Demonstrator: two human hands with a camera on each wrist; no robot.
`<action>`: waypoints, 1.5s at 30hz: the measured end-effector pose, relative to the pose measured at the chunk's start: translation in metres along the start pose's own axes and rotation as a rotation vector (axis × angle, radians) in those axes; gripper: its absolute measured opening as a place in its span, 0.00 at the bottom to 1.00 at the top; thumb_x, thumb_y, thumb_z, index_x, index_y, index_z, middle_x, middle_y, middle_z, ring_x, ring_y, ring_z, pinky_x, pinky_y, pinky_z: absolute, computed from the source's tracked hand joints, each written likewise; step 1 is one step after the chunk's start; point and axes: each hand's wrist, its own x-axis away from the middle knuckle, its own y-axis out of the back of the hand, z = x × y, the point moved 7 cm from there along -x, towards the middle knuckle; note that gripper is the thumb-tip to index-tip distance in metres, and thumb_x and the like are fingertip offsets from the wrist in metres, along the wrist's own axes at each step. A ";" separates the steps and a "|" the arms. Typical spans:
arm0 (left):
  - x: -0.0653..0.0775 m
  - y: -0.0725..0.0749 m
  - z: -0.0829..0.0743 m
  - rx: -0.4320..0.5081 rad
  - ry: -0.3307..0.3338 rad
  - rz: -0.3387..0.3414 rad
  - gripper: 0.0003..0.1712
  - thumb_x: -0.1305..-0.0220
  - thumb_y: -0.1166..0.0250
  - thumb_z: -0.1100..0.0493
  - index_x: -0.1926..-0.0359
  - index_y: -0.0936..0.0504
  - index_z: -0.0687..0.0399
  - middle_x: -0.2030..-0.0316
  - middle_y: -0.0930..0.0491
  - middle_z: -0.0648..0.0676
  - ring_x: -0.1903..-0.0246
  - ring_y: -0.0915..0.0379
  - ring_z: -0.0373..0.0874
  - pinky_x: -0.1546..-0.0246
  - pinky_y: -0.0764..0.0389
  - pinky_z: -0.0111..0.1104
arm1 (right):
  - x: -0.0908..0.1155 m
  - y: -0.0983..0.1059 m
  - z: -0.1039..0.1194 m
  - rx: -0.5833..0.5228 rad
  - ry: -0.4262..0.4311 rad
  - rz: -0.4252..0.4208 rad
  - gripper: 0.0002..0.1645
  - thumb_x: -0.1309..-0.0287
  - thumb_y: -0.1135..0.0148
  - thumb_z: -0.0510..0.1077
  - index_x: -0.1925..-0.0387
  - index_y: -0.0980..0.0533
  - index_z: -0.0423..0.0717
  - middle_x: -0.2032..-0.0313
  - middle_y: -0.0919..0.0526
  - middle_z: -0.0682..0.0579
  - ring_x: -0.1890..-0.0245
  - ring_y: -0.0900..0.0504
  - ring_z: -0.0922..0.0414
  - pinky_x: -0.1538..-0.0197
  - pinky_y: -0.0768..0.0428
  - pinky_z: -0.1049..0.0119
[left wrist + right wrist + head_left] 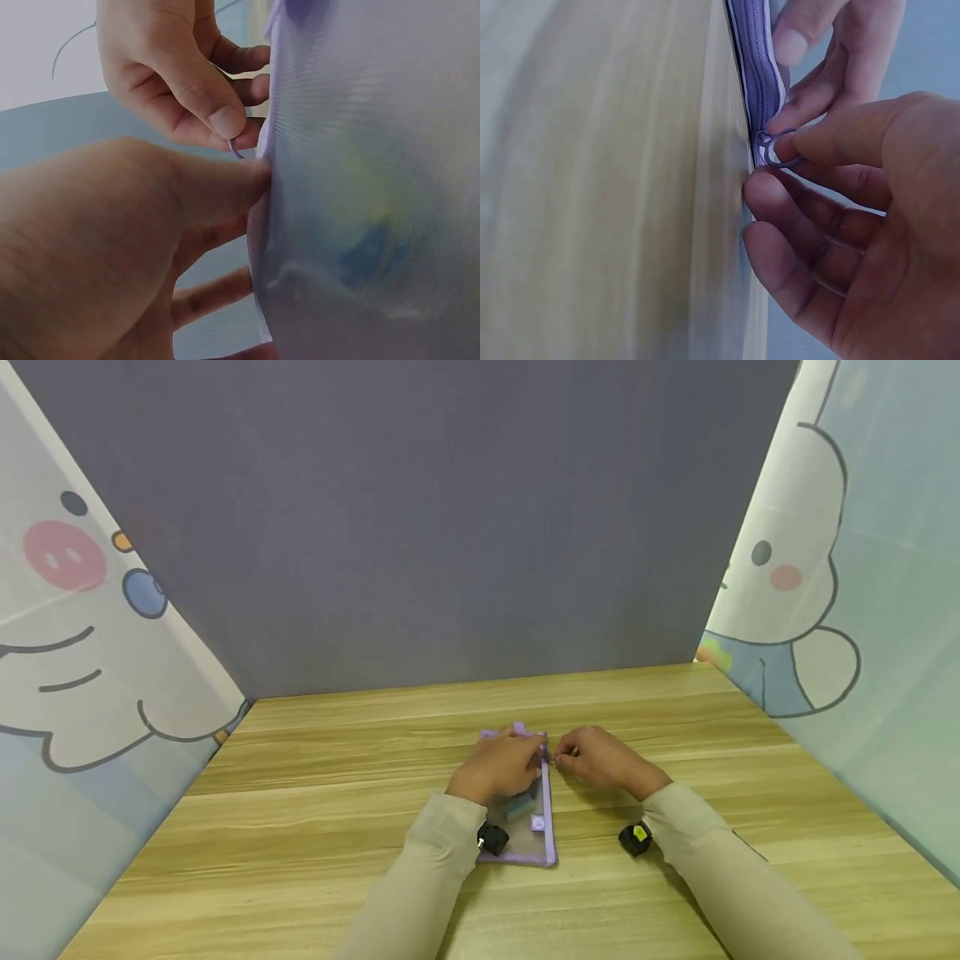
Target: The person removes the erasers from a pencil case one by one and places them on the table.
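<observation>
While unlabelled, pouch [542, 827] meets both hands [551, 762].

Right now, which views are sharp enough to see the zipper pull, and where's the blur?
Head view: evenly lit, wide-angle bend at the edges, pouch small, pull not resolvable. Left wrist view: pouch mesh is a soft out-of-focus smear, but the ring pull under the right hand thumb reads. Right wrist view: table blurred, zipper teeth and ring fairly sharp; left hand behind is softer.
</observation>
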 end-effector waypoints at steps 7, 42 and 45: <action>-0.001 0.000 0.001 -0.004 0.030 -0.024 0.26 0.27 0.40 0.52 0.30 0.28 0.37 0.38 0.23 0.38 0.31 0.36 0.48 0.41 0.27 0.52 | 0.001 0.000 0.002 -0.009 0.003 0.010 0.07 0.35 0.38 0.39 0.66 0.15 0.46 0.67 0.16 0.58 0.69 0.23 0.63 0.64 0.22 0.63; 0.001 0.008 -0.005 0.186 -0.139 -0.044 0.32 0.36 0.33 0.65 0.31 0.28 0.49 0.57 0.17 0.49 0.65 0.25 0.37 0.63 0.24 0.29 | 0.015 -0.002 0.008 -0.150 -0.001 0.079 0.10 0.33 0.41 0.39 0.70 0.18 0.46 0.78 0.24 0.61 0.78 0.27 0.62 0.73 0.27 0.66; 0.002 0.011 -0.007 0.197 -0.170 -0.012 0.30 0.37 0.30 0.63 0.34 0.25 0.51 0.60 0.18 0.48 0.65 0.26 0.37 0.61 0.24 0.29 | 0.015 -0.002 0.006 -0.151 -0.017 0.074 0.09 0.33 0.41 0.39 0.70 0.18 0.46 0.78 0.23 0.60 0.78 0.26 0.62 0.73 0.26 0.66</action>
